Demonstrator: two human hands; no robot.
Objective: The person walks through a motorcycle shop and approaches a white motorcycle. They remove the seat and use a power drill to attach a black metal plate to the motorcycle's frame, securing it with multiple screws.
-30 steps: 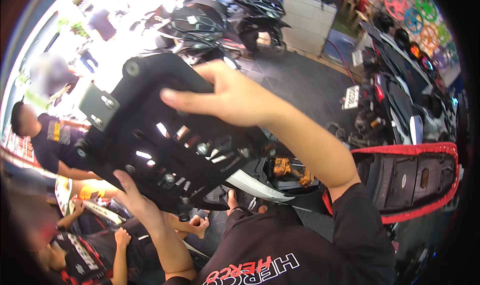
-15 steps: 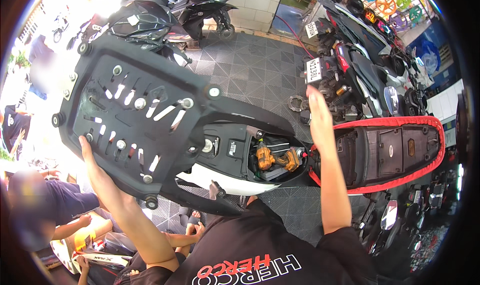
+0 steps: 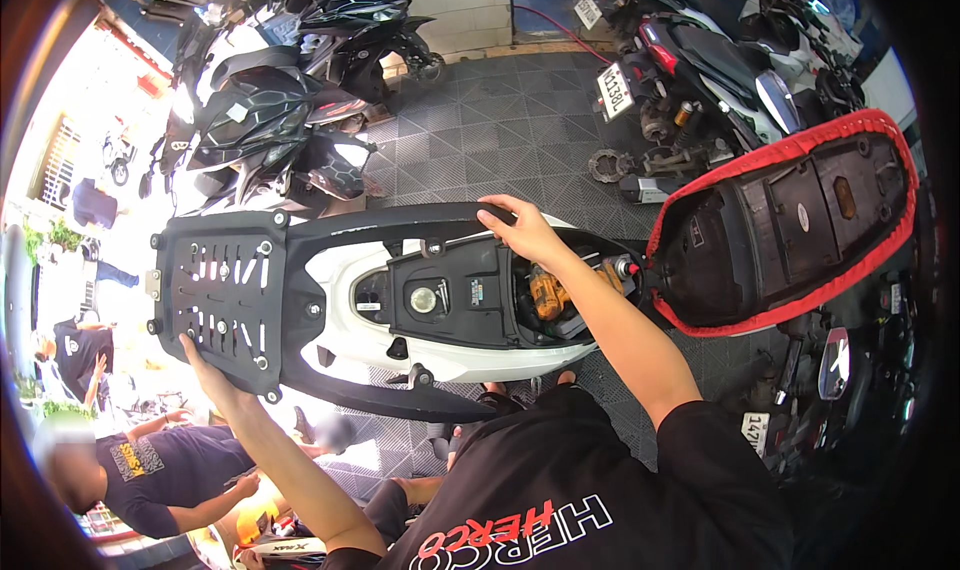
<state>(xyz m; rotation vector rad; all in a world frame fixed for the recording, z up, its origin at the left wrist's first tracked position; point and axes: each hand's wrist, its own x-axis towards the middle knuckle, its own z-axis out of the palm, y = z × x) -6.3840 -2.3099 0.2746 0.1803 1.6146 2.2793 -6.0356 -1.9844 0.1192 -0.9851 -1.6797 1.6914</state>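
Observation:
A black metal rear rack (image 3: 276, 330) with a slotted plate and two long curved arms lies level over the tail of a white scooter (image 3: 470, 366). My left hand (image 3: 208, 374) holds the plate's near edge, thumb on top, its other fingers hidden beneath. At the end of the far arm, my right hand (image 3: 524, 230) has its fingers curled over the bar. Between the arms show the scooter's black centre cover with a round fuel cap (image 3: 424, 300) and the open storage well, where an orange power drill (image 3: 547, 296) lies. Whether the rack rests on the body, I cannot tell.
The scooter's seat (image 3: 780, 232), red-edged, is flipped up to the right. Black motorcycles (image 3: 260, 120) stand at the far left, others (image 3: 710, 55) at the far right. A person in a dark shirt (image 3: 165, 470) sits at the lower left. Grey floor tiles (image 3: 470, 120) lie beyond the scooter.
The rack has come down and away from me, from tilted up close to level over the scooter's tail. My right hand, empty before, has moved left onto the far arm.

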